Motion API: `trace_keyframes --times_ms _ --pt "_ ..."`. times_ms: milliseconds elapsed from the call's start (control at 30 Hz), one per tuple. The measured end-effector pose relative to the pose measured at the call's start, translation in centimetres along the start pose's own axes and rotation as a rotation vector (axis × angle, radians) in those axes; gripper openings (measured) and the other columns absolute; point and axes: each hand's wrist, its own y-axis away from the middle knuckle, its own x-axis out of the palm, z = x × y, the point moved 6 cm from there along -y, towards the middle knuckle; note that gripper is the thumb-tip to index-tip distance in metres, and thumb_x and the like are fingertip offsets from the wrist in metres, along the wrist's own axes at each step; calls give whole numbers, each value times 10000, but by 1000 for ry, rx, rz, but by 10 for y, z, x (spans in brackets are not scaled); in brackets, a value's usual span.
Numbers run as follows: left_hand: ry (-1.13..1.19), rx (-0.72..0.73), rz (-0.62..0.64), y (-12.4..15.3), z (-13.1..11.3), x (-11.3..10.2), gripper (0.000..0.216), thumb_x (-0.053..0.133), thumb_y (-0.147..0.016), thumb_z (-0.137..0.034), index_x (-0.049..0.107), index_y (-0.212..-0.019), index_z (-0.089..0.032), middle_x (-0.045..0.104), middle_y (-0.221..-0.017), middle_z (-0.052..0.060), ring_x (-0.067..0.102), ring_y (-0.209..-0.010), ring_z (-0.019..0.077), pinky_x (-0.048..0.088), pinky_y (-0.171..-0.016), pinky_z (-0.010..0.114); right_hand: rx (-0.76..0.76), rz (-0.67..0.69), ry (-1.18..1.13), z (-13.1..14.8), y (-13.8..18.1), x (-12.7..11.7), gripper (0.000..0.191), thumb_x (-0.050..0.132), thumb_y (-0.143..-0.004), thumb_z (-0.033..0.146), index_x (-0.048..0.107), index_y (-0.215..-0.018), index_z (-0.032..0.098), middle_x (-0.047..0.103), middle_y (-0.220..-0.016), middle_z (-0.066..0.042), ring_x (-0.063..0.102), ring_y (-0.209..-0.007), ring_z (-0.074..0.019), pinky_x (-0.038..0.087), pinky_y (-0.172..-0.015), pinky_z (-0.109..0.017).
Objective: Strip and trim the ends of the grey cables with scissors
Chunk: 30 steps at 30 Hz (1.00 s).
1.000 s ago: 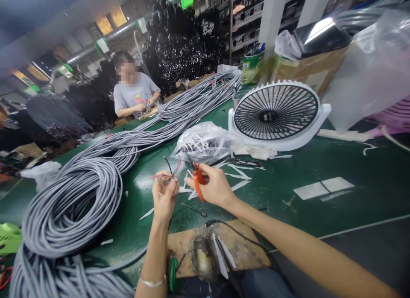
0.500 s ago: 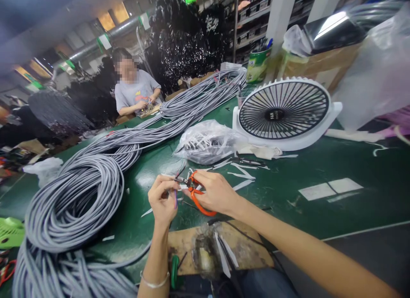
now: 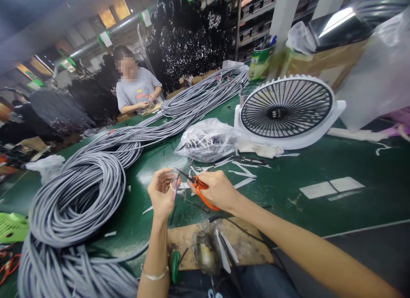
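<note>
My left hand [image 3: 162, 192] is closed in a pinch on thin coloured wires [image 3: 176, 183] at the end of a cable, held above the green table [image 3: 320, 165]. My right hand [image 3: 218, 189] grips orange-handled scissors [image 3: 197, 188], their dark blades pointing left toward the wires beside my left fingers. Both hands hover over a worn wooden board [image 3: 221, 244] at the table's near edge. A silver bracelet [image 3: 154, 276] circles my left wrist.
Large coils of grey cable [image 3: 77, 195] fill the left of the table and run to the far end, where another person [image 3: 136, 91] works seated. A clear plastic bag [image 3: 208, 140], a white fan [image 3: 286, 112] and white strips lie behind my hands.
The scissors went from upright to pointing left at the wires. My left hand turned the wire ends from sticking upward down into its pinch, and both hands drew closer together.
</note>
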Motion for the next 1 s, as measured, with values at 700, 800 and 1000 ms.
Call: trace_keyframes --times_ms 700,800,1000 --pt "255 -600 -47 6 40 19 398 676 -609 -522 518 -663 -160 618 -546 -10 603 -452 118 490 -440 204 422 -271 -815 -23 -6 -10 331 741 -557 352 463 -551 174 460 -525 54 411 -489 -75 381 -490 -203" --pt "355 -634 123 6 37 29 429 697 -582 -535 597 -710 -139 656 -623 38 620 -533 140 497 -481 228 488 -292 -898 -27 -8 -13 371 772 -488 369 460 -537 176 461 -515 59 410 -469 -71 391 -473 -205" --pt "243 -617 302 10 34 40 494 759 -461 -536 680 -698 -109 601 -530 17 482 -408 82 406 -419 216 505 -290 -921 -27 -9 -14 367 777 -475 375 474 -532 175 475 -512 57 459 -488 -85 425 -506 -221"
